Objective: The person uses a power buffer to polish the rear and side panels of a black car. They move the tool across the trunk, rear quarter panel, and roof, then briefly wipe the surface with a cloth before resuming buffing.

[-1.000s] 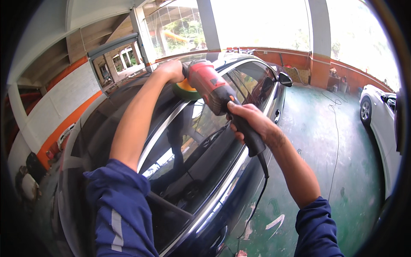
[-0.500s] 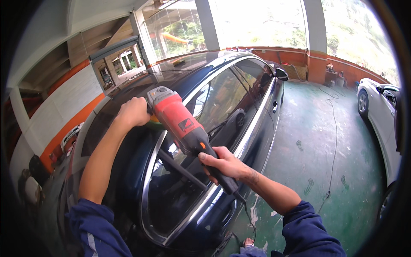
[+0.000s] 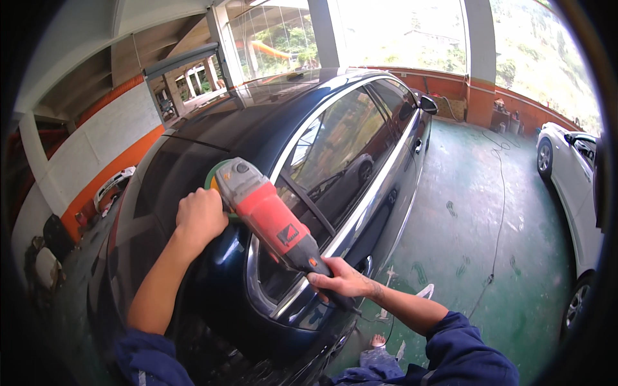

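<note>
**A:** Where's the polisher sitting right now?

**B:** The red and grey polisher (image 3: 267, 215) is up on the rear roof pillar of the dark blue car (image 3: 257, 122), right where the back glass (image 3: 170, 174) meets the side window (image 3: 341, 148). The green pad (image 3: 214, 175) is face down on the paint, mostly hidden under the grey head. Its long axis runs diagonally, head up and to my left, handle down and to my right, toward me.

**A:** And the hands?

**B:** My left hand (image 3: 201, 217) is curled into a tight fist just beside the head. I'd guess it's wrapped round a side grip, but the grip itself is hidden, so I can't swear to it. My right hand (image 3: 338, 282) is closed round the black tail handle, fingers fully wrapped. The left one is nearer the pad, so pressure comes from that side and the right just steers the tail.

**A:** Anything around to watch?

**B:** The cord (image 3: 497, 212) snakes over the green floor (image 3: 463, 257) to my right, well apart from the tool. A white car (image 3: 570, 174) is parked further right. Orange and white wall (image 3: 96, 154) on the left.
</note>
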A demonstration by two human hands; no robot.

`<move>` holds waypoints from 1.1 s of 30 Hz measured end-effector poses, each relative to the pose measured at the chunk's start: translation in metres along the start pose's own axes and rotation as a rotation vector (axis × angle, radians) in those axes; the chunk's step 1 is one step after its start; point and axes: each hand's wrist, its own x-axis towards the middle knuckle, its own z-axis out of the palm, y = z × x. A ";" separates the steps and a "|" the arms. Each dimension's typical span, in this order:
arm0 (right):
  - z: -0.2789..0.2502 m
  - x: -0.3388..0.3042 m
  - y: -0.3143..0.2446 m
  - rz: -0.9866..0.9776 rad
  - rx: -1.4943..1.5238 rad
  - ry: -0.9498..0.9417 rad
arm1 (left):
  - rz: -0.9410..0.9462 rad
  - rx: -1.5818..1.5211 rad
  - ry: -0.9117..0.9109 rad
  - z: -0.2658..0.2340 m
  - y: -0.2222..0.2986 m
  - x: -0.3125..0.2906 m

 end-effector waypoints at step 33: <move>-0.319 0.083 -0.210 0.071 -0.478 0.580 | 0.259 0.086 0.271 -0.001 0.171 0.372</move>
